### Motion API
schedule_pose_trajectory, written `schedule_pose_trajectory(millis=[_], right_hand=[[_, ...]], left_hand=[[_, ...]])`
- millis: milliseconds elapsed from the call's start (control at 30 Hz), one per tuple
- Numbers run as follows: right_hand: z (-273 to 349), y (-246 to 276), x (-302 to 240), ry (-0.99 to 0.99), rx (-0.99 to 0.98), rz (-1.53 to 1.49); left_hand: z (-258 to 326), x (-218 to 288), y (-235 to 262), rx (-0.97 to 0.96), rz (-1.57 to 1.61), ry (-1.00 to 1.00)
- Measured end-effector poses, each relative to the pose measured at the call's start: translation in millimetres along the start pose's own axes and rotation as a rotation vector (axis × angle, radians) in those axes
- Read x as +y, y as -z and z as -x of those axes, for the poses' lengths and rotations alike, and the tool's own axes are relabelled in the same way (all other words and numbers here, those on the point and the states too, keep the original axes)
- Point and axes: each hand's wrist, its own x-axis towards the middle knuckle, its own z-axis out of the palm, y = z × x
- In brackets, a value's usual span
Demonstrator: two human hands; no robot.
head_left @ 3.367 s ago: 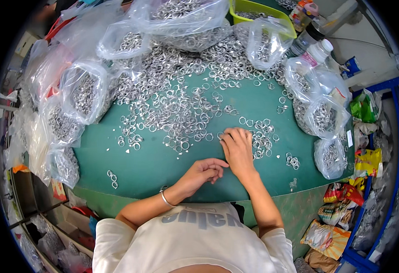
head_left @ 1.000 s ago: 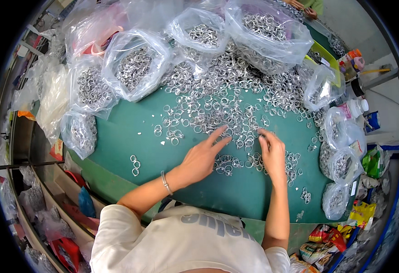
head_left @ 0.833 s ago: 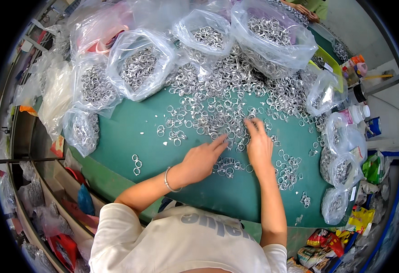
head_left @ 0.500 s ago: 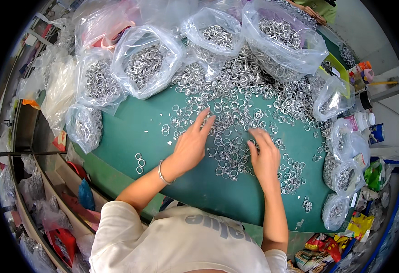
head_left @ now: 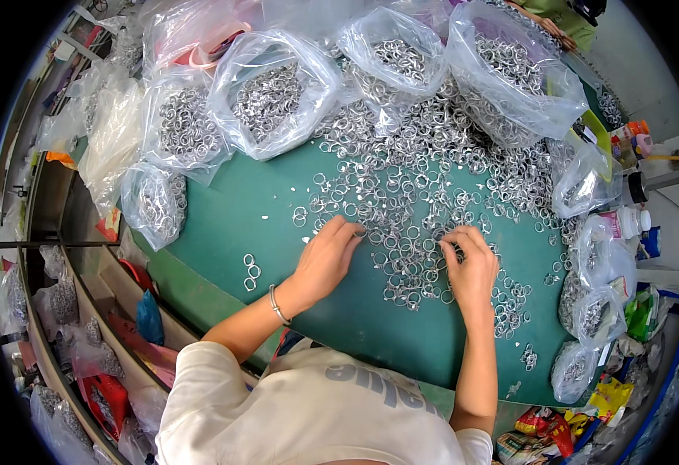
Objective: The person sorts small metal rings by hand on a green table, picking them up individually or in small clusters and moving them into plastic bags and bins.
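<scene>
Many loose silver rings (head_left: pixel 405 271) lie scattered on a green tabletop (head_left: pixel 223 209) between my two hands. My left hand (head_left: pixel 327 257), with a silver bangle (head_left: pixel 277 304) at its wrist, is at the left edge of these rings, its fingers drawn together in a pinch. Across from it, my right hand (head_left: pixel 472 270) bends its thumb and fingertips together at the right side of the same rings. Whatever either set of fingertips holds is too small to make out. A dense heap of rings (head_left: pixel 440 128) spreads behind them.
Open clear bags of rings (head_left: pixel 266 105) line the far side. Smaller ring-filled bags (head_left: pixel 575 372) stand along the right edge, near a white bottle (head_left: pixel 626 222). Three rings (head_left: pixel 252 271) lie apart on the left. Another person's hand (head_left: pixel 564 39) shows at the far right.
My left hand's fingers, spread over the rings before, have drawn back and closed together. The right hand's thumb and fingers have come together too. The whole view has shifted slightly.
</scene>
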Motion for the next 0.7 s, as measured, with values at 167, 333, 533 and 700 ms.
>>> schedule_pose_trajectory(millis=[167,333,533,700], right_hand=[[-3.9,-22.1,-27.0,0.091,-0.031,-0.091],[-6.7,-33.7,-37.9,0.1,-0.072,-0.232],[-0.4,-15.5,-39.3,-0.11,-0.204,-0.404],[-0.7,-29.8,-53.5,0.022,-0.204,-0.528]], left_hand=[[-16.7,3.9,-6.4,0.09,-0.118,-0.028],[-17.6,-6.4,-5.6,0.058,-0.143,-0.018],[-14.5,-4.4,13.2,-0.141,0.444,0.218],[-11.8,-2.5,14.2,-0.183,0.693,0.245]])
